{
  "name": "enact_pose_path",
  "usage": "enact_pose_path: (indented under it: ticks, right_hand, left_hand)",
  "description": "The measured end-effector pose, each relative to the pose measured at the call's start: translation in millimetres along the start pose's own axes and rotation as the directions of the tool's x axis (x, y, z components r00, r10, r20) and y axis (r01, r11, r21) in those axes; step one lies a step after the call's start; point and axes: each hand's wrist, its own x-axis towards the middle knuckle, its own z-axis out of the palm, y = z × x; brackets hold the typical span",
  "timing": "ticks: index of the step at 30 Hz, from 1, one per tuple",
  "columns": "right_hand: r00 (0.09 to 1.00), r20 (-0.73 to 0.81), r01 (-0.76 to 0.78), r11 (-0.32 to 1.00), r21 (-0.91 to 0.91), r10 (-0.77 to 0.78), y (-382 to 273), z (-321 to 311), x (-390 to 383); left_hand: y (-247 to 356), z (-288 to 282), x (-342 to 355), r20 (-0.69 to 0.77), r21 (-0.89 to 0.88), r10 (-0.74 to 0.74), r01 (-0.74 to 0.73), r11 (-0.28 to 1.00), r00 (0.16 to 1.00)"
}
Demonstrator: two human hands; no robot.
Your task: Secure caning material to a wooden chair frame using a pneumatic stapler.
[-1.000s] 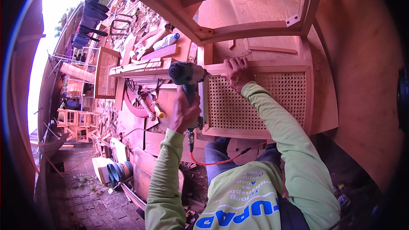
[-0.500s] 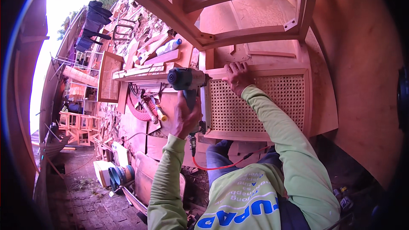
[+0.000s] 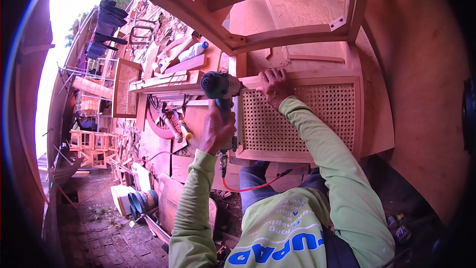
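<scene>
Frame underlies right hand; left hand holds tool.

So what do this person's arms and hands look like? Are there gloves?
No gloves: the left hand and right hand are both bare. Both arms wear long, light green sleeves that go down to the wrists. The cloth looks soft and wrinkly. I see no pictures or letters on the sleeves.
</scene>
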Motion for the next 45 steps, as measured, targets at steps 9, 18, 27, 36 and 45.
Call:
enact_pose_path:
  ticks: [9, 18, 27, 36, 45]
  right_hand:
    - [1.0, 0.009, 0.011, 1.0, 0.003, -0.011, -3.8, -3.5, 1.1]
    - [1.0, 0.014, -0.011, 0.999, 0.045, 0.011, 8.0, -6.8, -2.2]
    - [0.854, -0.496, -0.15, 0.987, 0.063, 0.161, 40.5, -79.0, -47.6]
    - [0.509, 0.113, -0.836, 0.458, 0.302, 0.853, 127.7, -181.7, -184.5]
    - [0.479, 0.036, -0.788, 0.412, 0.457, 0.877, 125.2, -132.4, -203.7]
  left_hand:
    - [0.9, -4.5, 12.1, 0.115, -0.063, -0.027, 0.034, 0.997, 0.993]
    - [-12.1, -0.3, 18.1, 0.121, -0.051, 0.072, -0.066, 0.996, 0.99]
    - [4.4, -5.4, -43.0, 0.141, -0.501, -0.063, 0.126, 0.856, 0.988]
    - [-9.0, 88.8, -38.9, 0.506, -0.733, -0.012, 0.437, 0.521, 0.863]
    - [-13.5, 109.2, -16.9, 0.521, -0.539, 0.004, 0.325, 0.777, 0.853]
